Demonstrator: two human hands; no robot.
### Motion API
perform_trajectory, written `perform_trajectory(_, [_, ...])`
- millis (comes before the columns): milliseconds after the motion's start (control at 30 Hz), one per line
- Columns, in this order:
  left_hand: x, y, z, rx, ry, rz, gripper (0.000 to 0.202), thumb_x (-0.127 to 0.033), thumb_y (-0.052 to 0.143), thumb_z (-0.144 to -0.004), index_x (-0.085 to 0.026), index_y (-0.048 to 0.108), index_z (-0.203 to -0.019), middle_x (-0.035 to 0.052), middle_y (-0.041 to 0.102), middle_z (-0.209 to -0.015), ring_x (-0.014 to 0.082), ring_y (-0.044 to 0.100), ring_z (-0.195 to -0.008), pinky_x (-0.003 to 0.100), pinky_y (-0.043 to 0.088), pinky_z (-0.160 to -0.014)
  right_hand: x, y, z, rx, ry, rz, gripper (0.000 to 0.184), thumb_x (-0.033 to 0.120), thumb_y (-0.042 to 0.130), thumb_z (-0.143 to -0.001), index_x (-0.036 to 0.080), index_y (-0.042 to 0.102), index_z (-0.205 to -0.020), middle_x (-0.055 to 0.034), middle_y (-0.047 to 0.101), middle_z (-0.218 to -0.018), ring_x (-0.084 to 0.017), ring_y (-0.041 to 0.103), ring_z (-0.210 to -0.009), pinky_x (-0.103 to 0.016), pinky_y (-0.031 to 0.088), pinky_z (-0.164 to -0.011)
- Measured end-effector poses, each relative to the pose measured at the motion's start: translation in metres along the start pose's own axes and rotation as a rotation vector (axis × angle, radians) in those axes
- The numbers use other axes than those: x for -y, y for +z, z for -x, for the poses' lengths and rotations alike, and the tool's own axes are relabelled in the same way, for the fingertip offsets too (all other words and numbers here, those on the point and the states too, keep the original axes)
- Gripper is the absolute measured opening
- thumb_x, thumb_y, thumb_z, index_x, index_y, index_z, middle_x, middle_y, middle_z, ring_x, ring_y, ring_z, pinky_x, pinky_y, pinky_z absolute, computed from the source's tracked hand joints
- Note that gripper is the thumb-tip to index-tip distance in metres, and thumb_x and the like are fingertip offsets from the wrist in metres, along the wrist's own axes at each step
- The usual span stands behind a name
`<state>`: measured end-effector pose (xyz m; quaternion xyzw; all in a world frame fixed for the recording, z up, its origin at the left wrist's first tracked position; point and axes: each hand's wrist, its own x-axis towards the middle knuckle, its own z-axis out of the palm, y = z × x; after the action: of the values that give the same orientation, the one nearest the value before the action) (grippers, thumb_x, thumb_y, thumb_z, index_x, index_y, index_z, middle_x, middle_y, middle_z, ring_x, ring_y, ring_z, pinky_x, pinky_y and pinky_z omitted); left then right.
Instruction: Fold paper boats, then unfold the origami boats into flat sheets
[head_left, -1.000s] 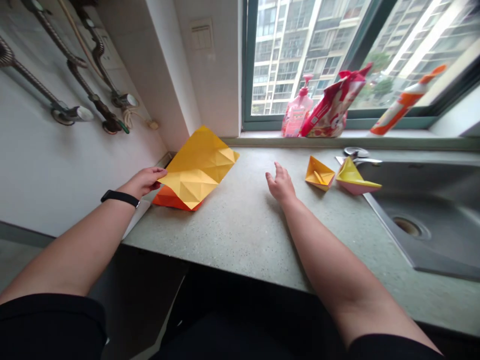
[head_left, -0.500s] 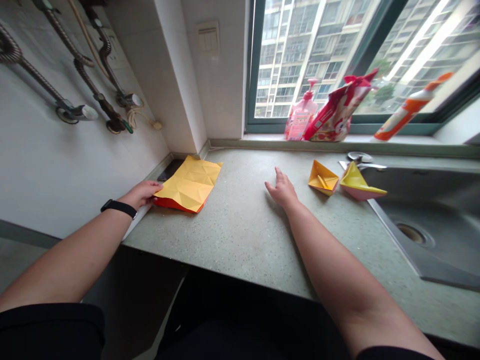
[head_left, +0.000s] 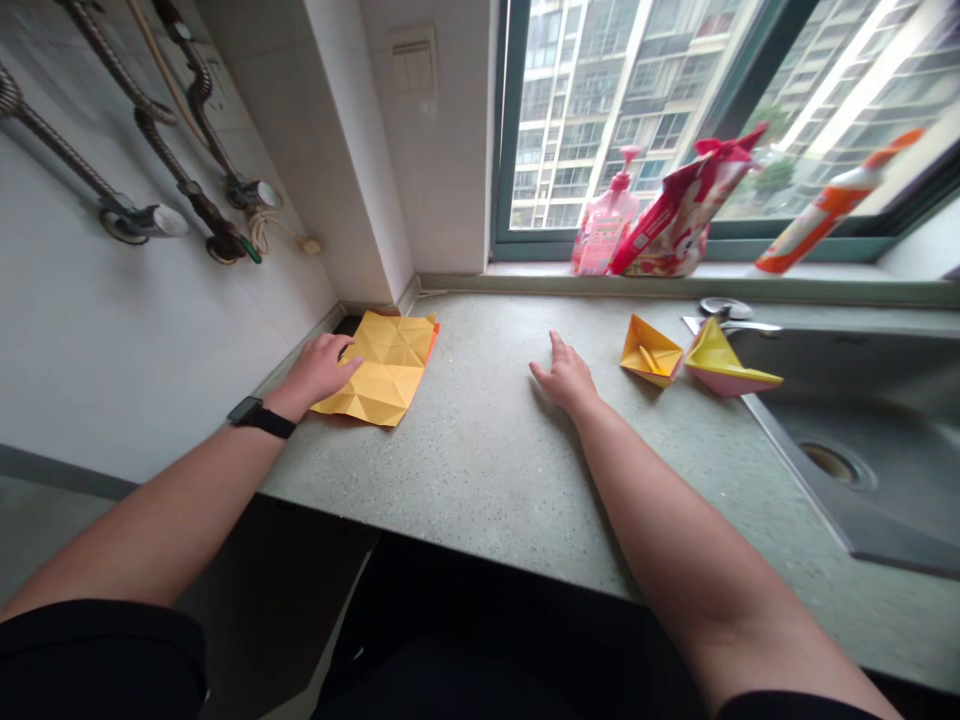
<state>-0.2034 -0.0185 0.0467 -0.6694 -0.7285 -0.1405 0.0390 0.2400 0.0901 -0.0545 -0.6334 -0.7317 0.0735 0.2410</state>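
My left hand (head_left: 319, 370) lies on the left edge of a creased sheet of yellow origami paper (head_left: 382, 368), pressing it flat on the speckled stone countertop (head_left: 465, 470). The sheet's orange underside shows only as a thin strip at its right edge. My right hand (head_left: 564, 375) rests on the counter with fingers spread, holding nothing. Just right of it stand a small orange-yellow paper boat (head_left: 651, 350) and a larger yellow and pink paper boat (head_left: 724, 368).
A steel sink (head_left: 847, 450) is set in the counter at right, with a tap base (head_left: 724, 310) behind it. On the window sill stand a pink pump bottle (head_left: 606, 230), a red printed bag (head_left: 682, 205) and an orange-white bottle (head_left: 825, 215). Metal pipes (head_left: 180, 190) run along the left wall.
The paper has gone from tilted up in my left hand to lying flat on the counter. My left hand has moved onto it. My right hand has stayed put.
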Motion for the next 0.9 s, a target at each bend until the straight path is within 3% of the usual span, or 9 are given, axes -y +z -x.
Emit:
perform_trajectory(133, [-0.051,0.027,-0.020,0.192,0.130,0.072,0.060,-0.055,0.058,-0.105,-0.023,0.063,-0.156,0.0174,0.056,-0.166,0.0399,0.046,-0.157,0.053,0.033,-0.131,0.001,-0.003,0.001,0.016,0.001,-0.008,0.082,0.042,0.054,-0.102,0.008,0.031,-0.173,-0.0249,0.062,-0.154,-0.039,0.059,-0.143,-0.050,0.044,-0.122])
perform_trajectory(233, [-0.069,0.047,-0.028,0.305,0.106,0.019,0.073,-0.065,0.054,-0.106,-0.025,0.052,-0.167,0.0209,0.036,-0.179,0.0472,0.030,-0.165,0.069,0.021,-0.130,0.002,-0.005,0.001,0.024,-0.001,-0.012,0.081,0.042,0.054,-0.102,0.009,0.032,-0.173,-0.0239,0.063,-0.154,-0.038,0.059,-0.143,-0.050,0.044,-0.122])
perform_trajectory(333, [-0.069,0.063,-0.030,0.376,0.093,-0.053,0.078,-0.071,0.045,-0.106,-0.031,0.043,-0.173,0.0195,0.027,-0.183,0.0488,0.024,-0.168,0.078,0.014,-0.128,0.003,-0.006,0.002,0.032,-0.003,-0.004,0.081,0.042,0.053,-0.102,0.008,0.033,-0.172,-0.0237,0.062,-0.157,-0.038,0.058,-0.144,-0.050,0.043,-0.123])
perform_trajectory(467, [-0.062,0.074,-0.027,0.365,0.105,-0.078,0.079,-0.073,0.040,-0.106,-0.034,0.038,-0.175,0.0162,0.024,-0.185,0.0459,0.023,-0.169,0.076,0.012,-0.130,0.004,-0.005,0.002,0.031,-0.010,0.012,0.079,0.042,0.054,-0.102,0.010,0.035,-0.172,-0.0226,0.063,-0.157,-0.038,0.059,-0.143,-0.051,0.043,-0.123])
perform_trajectory(900, [-0.063,0.078,-0.023,0.313,0.130,-0.070,0.074,-0.068,0.038,-0.108,-0.035,0.040,-0.174,0.0130,0.027,-0.184,0.0417,0.025,-0.169,0.071,0.012,-0.132,0.005,-0.005,0.002,0.063,-0.016,0.068,0.072,0.042,0.055,-0.104,0.011,0.043,-0.168,-0.0218,0.060,-0.161,-0.036,0.057,-0.147,-0.050,0.040,-0.126])
